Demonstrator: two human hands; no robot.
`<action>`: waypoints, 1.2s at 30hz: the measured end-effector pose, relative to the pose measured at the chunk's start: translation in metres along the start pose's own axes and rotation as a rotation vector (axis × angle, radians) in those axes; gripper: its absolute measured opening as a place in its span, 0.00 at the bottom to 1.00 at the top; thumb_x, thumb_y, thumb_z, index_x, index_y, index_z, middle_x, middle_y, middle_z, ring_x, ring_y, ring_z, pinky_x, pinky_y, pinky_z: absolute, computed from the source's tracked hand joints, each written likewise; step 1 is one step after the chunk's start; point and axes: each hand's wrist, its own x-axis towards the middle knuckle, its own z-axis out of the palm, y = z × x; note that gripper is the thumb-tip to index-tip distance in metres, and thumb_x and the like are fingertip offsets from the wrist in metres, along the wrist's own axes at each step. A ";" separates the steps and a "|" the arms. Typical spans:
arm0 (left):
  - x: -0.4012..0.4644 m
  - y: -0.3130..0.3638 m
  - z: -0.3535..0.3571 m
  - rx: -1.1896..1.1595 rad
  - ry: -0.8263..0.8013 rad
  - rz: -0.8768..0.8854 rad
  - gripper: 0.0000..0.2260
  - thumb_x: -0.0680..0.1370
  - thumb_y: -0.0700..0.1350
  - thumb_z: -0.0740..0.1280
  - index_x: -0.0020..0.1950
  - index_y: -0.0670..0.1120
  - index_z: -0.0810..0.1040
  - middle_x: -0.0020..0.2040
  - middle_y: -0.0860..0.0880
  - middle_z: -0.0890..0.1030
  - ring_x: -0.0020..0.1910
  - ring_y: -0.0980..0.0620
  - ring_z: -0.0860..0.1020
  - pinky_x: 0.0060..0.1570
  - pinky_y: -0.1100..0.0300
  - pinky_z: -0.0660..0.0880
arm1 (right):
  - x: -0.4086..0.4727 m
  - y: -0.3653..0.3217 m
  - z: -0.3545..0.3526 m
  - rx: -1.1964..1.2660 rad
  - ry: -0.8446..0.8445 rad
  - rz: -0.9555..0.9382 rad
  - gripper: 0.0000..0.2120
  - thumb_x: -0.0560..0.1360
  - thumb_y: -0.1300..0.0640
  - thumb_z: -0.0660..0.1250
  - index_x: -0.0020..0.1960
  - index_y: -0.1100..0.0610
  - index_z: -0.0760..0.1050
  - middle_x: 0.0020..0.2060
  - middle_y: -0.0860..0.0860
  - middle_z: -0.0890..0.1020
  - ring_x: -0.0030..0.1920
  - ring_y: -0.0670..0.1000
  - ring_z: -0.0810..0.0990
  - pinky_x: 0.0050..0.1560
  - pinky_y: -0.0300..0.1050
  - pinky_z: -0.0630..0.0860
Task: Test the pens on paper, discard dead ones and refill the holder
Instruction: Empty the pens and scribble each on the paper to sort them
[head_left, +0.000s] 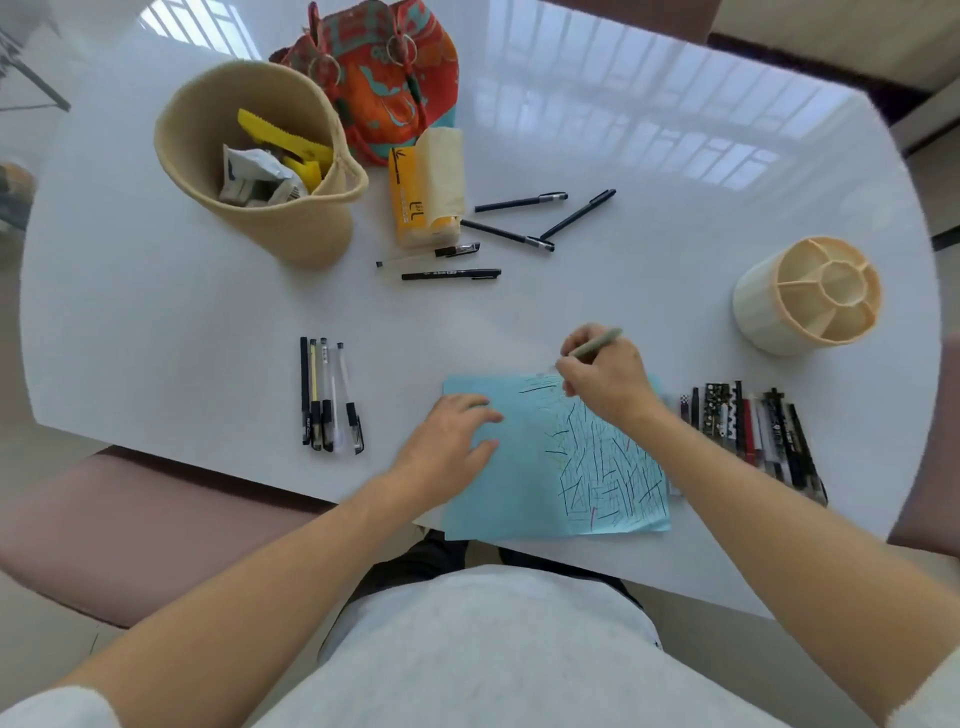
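- The glossy white tabletop (675, 171) carries everything, and window light reflects off its far half.
- A tan woven basket (311, 228) stands near the far left corner with crumpled wrappers and yellow plastic scraps inside it.
- A red, orange and teal patterned fabric bag (384, 78) sits at the far edge, just behind the basket.
- A sheet of light blue paper (519, 499) lies at the near edge; its right half is crowded with short dark test strokes and a few red ones.
- A round cream plastic pen holder (763, 306) with a hub and divided compartments stands toward the right edge, with no pens in it.
- An orange tissue pack (410, 208) stands beside the basket, a tissue pulled up from it.
- A dense row of mixed black, white and red pens (753, 431) lies just right of the paper.
- Four dark and clear gel pens (327, 395) lie side by side to the left of the paper.
- Five loose black pens (519, 228) are scattered near the tissue pack.
- The left hand (452, 436) rests flat on the paper's left part, fingers spread and relaxed.
- The right hand (602, 379) is pinched around a slim grey-green pen (597, 345), with its tip at the paper's far edge.
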 end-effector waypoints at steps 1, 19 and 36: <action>0.003 0.009 0.001 -0.048 -0.004 -0.001 0.15 0.79 0.49 0.66 0.67 0.51 0.76 0.66 0.53 0.74 0.66 0.55 0.69 0.68 0.59 0.66 | -0.018 0.007 -0.005 0.122 -0.029 0.043 0.03 0.70 0.60 0.70 0.42 0.53 0.78 0.29 0.51 0.82 0.32 0.53 0.83 0.37 0.48 0.82; 0.000 0.018 0.018 0.371 -0.109 0.041 0.12 0.83 0.50 0.59 0.49 0.46 0.79 0.42 0.48 0.81 0.43 0.44 0.78 0.41 0.52 0.73 | -0.116 0.082 -0.030 0.677 0.327 0.340 0.13 0.82 0.61 0.66 0.47 0.71 0.81 0.34 0.59 0.84 0.31 0.53 0.82 0.32 0.43 0.81; -0.004 -0.001 0.039 0.233 -0.082 0.135 0.08 0.79 0.49 0.68 0.54 0.49 0.84 0.72 0.50 0.73 0.75 0.49 0.65 0.71 0.54 0.66 | -0.124 0.105 0.021 -0.030 0.037 -0.109 0.01 0.75 0.54 0.70 0.46 0.49 0.80 0.33 0.45 0.82 0.34 0.48 0.81 0.36 0.47 0.78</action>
